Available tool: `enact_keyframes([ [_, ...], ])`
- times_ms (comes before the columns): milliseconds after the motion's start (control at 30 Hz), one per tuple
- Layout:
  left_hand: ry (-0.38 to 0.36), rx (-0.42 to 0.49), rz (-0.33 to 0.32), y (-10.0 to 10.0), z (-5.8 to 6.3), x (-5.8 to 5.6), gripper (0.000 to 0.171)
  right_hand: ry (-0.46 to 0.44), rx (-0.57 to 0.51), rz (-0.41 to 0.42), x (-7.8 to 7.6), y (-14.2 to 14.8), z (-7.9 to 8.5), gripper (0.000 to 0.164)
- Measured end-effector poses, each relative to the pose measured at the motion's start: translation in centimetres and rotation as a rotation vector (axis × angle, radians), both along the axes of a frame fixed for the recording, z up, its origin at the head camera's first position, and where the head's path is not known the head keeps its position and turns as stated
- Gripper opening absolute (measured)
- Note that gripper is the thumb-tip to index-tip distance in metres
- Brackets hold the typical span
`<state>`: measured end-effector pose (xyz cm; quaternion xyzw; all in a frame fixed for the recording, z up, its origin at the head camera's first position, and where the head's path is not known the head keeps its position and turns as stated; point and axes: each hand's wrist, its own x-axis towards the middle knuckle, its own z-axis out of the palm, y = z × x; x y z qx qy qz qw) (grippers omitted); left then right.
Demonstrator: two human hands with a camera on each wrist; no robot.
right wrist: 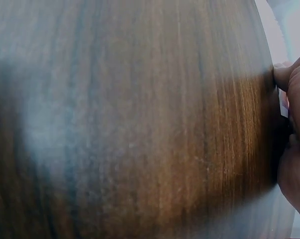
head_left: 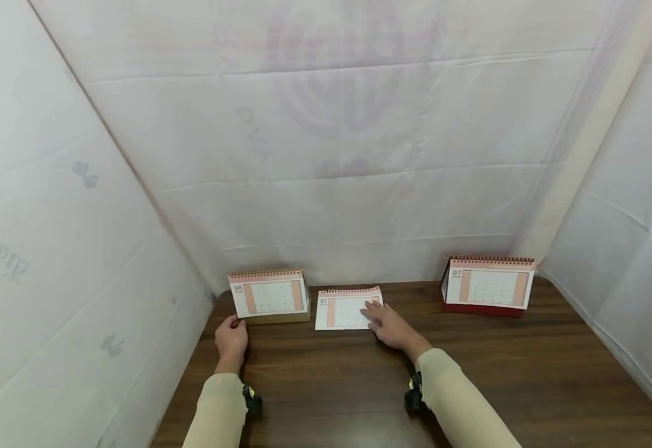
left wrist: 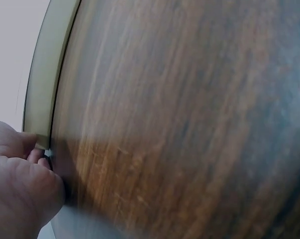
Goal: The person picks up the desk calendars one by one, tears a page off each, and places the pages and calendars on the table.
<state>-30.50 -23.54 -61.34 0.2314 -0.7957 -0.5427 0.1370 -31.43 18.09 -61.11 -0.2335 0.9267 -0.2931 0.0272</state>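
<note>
Head view: hands (head_left: pixel 232 338) touch desk calendar (head_left: pixel 270 297) and loose page (head_left: pixel 344 312).

Sheet (head_left: pixel 344 311) partly hidden; fine print (head_left: pixel 351 315) seemingly illegible

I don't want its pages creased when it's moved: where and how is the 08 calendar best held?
Probably by both ends of its gold base, coming from left and right: the 08 calendar stands tent-like, and the base shows below the hanging page. The left hand pinches the base's left end.
</note>
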Motion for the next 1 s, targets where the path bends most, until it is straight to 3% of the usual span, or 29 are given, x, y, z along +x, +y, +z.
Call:
enact_keyframes([
  [533,0.014,0.025,-0.006,-0.3,-0.2,0.1,0.044,0.004,0.073,-0.023,-0.1,-0.6,-0.4,0.048],
  [800,0.026,0.078,0.007,-0.4,0.0,0.4,0.045,0.170,-0.068,0.036,-0.2,0.0,-1.1,0.052],
  [900,0.023,0.100,-0.001,-0.4,-0.1,0.5,0.046,0.133,-0.125,0.012,0.0,0.3,-1.0,0.056],
  [1000,0.033,0.114,-0.009,-0.4,-0.3,0.5,0.047,0.034,-0.174,-0.041,0.3,0.4,-0.5,0.059],
])
